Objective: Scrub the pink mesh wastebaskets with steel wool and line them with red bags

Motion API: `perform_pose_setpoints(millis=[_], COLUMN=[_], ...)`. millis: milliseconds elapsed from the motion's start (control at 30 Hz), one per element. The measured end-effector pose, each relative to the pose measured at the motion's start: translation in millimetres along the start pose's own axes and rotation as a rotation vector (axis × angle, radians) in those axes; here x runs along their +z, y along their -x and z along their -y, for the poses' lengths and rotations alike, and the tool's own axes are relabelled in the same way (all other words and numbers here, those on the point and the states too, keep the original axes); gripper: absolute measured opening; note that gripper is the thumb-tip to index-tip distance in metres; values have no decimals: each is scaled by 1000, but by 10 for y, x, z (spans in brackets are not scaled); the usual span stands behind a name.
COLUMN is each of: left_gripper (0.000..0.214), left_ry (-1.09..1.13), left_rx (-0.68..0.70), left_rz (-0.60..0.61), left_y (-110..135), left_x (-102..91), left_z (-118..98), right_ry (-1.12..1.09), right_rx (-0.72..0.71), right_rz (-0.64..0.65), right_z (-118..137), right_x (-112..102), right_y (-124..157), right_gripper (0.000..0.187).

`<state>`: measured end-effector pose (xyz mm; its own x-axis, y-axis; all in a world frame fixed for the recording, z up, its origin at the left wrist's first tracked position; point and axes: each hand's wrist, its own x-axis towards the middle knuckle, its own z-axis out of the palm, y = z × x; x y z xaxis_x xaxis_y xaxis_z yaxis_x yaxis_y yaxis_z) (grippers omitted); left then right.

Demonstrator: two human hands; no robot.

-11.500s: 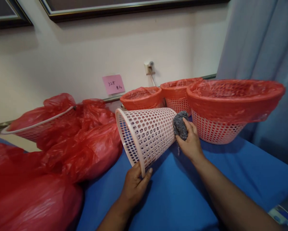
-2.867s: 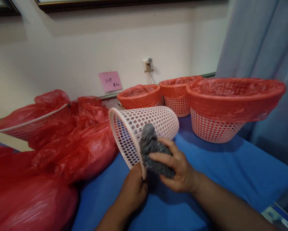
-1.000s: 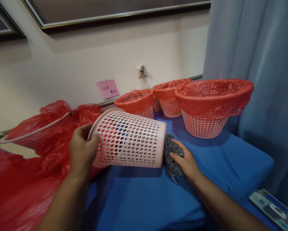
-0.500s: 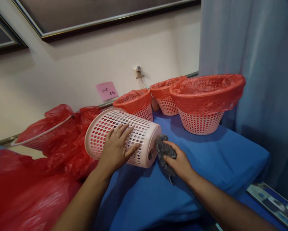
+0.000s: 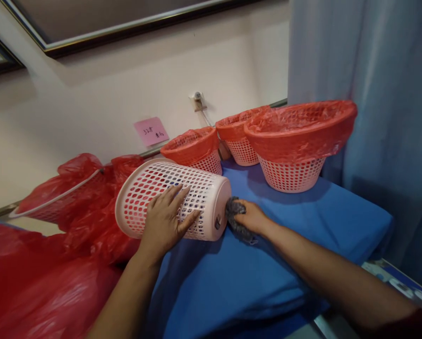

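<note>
A pale pink perforated wastebasket (image 5: 196, 186) lies on its side on the blue-covered table, its base turned to the right. My left hand (image 5: 163, 219) rests on the basket's side, fingers spread and flat against the holes. Bunched in my closed right hand (image 5: 251, 217) is a dark grey cloth (image 5: 236, 223), right against the edge of the basket's base. The cloth's far side is hidden, so I cannot tell how much of it touches the plastic.
Behind stand three pink baskets with red liners: one at left (image 5: 193, 146), one in the middle (image 5: 244, 136), one larger at right (image 5: 295, 160). Red plastic bags (image 5: 51, 278) heap at left. A blue cloth (image 5: 267, 282) covers the table; a curtain (image 5: 383, 141) hangs at right.
My right hand and the grey cloth have shifted slightly up and left along the basket's base. The left hand stays on the basket's side. The view has turned a little.
</note>
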<state>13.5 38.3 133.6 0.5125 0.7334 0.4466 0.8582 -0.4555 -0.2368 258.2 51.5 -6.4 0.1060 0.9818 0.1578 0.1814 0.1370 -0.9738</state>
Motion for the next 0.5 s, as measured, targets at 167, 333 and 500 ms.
perform_pose_setpoints(millis=[167,333,500], left_gripper=[77,76,77], left_ry=[12,17,19], left_rx=[9,9,5], left_rz=[19,51,44], left_y=[-51,-85,-70], left_x=[-8,17,24], left_z=[7,25,16], right_ry=[84,192,202], right_rx=[-60,4,7], right_rz=[-95,113,69], right_z=[110,7,7], right_x=[-13,47,-34], right_y=[-87,104,-93], right_gripper=[65,47,55])
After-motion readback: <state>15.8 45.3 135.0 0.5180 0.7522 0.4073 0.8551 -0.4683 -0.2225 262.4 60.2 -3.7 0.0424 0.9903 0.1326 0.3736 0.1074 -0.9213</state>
